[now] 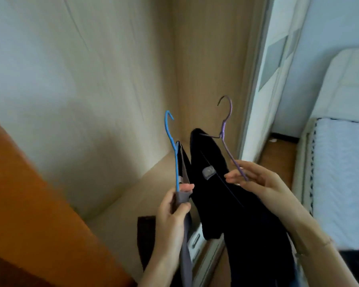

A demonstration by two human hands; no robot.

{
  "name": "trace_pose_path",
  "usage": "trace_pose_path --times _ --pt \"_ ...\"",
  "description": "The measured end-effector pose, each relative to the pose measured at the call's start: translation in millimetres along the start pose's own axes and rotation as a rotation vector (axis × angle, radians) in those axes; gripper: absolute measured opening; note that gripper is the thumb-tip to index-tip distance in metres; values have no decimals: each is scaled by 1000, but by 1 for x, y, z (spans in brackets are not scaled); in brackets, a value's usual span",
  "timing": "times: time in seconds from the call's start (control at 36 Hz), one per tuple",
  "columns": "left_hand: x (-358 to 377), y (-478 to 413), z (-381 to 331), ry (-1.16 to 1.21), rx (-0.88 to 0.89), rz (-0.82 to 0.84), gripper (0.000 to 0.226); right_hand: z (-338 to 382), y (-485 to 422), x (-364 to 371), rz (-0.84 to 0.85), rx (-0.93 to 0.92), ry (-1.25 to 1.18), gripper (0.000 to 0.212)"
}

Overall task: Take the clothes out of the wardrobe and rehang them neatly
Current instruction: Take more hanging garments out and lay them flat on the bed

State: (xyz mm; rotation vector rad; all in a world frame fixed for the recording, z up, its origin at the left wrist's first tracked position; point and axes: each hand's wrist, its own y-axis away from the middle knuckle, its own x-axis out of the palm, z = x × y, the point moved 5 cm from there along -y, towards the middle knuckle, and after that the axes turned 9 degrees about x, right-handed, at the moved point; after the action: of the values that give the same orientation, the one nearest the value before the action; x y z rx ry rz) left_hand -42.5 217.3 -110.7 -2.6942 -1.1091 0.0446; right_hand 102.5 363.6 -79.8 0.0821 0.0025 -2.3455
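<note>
Blue hanger (171, 154), with a grey garment (184, 235). Purple hanger (226, 129), with a black garment (226, 199), perhaps dark navy, bearing a small grey label (208, 172). Wardrobe wall (91, 79) pale beige woodgrain; side panel (29, 193) orange-brown; mattress (344, 172) white, quilted.

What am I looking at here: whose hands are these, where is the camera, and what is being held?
There is no machine here: these are a person's bare hands, filmed by one wide-angle camera worn on their head, looking forward and down. The left hand grips a blue hanger together with a grey garment. The right hand pinches a purple hanger that carries a dark garment. Both are held up in front of the pale wooden wardrobe. A bed shows at the right edge.
</note>
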Motion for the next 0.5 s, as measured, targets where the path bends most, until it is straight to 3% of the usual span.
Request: trace_pose_path --times 0.17,0.5 --pt "7 31 -9 27 -23 203 53 -5 94 -5 -198 34 -5 46" --pt "8 107 -33 23 -10 559 39 -21 233 14 -496 112 -70 45"
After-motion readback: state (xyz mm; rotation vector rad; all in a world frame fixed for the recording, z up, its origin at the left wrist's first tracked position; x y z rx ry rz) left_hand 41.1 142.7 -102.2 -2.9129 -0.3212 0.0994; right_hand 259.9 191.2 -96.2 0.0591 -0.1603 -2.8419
